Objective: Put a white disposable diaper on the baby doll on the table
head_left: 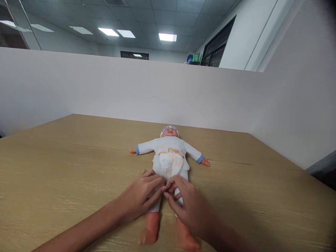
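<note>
A baby doll [169, 143] lies on its back on the table, head away from me, arms spread and legs apart towards me. It wears a white top with blue cuffs, a printed white cap and white trousers. A white diaper [170, 164] with a patterned orange waistband covers its hips. My left hand [145, 190] lies over the doll's leg on the left, fingers bent and pressed together. My right hand [185, 199] is over the other leg, its thumb and fingers pinched. Both sets of fingertips meet just below the diaper, and what they grip is hidden.
The wooden table [78, 168] stretches out on both sides of the doll, with a thin seam across it. A pale partition [131, 91] rises behind the table and along the right. Beyond it, a green package [196, 57] shows near a dark window.
</note>
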Motion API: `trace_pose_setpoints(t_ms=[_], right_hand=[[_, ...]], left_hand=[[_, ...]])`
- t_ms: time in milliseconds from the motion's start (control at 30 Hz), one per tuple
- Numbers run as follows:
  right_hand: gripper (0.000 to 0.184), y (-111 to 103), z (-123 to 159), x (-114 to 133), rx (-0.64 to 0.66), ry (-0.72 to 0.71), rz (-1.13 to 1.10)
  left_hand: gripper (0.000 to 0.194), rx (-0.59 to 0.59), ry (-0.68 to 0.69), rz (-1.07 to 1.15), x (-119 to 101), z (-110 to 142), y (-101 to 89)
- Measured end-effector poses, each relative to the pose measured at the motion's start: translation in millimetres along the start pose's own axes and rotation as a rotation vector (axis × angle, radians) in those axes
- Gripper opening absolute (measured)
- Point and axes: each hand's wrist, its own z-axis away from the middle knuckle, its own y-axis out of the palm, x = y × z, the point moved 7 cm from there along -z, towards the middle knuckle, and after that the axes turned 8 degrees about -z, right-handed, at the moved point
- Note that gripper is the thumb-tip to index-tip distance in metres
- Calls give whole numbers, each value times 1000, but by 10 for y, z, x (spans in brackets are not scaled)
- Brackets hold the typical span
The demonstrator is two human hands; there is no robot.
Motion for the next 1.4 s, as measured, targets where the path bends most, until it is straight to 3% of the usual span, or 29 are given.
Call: trace_pose_setpoints(t_ms=[67, 200, 433, 700, 900, 1000, 1167, 1400], right_hand=[[10, -4, 91, -199, 43, 70, 53], [16, -154, -4, -458, -38, 125, 115], [15, -87, -70, -504, -155, 90, 284], [8, -55, 38, -467, -235, 31, 307], [16, -31, 74, -447, -225, 16, 268], [19, -7, 65, -460, -193, 24, 271], [24, -22, 35, -486, -167, 38, 273], [27, -51, 42, -546, -156, 125, 203]], left_hand=[[34, 34, -57, 25, 113, 32, 101], [32, -41, -248, 75, 408, -54, 197], [33, -42, -367, -61, 410, -214, 302], [20, -152, -251, 9, 407, -187, 309], [8, -296, -110, 136, 359, -141, 250], [7, -290, -97, 136, 331, -144, 229], [6, -185, -160, 148, 346, -177, 263], [14, -162, -211, 174, 414, -194, 288]])
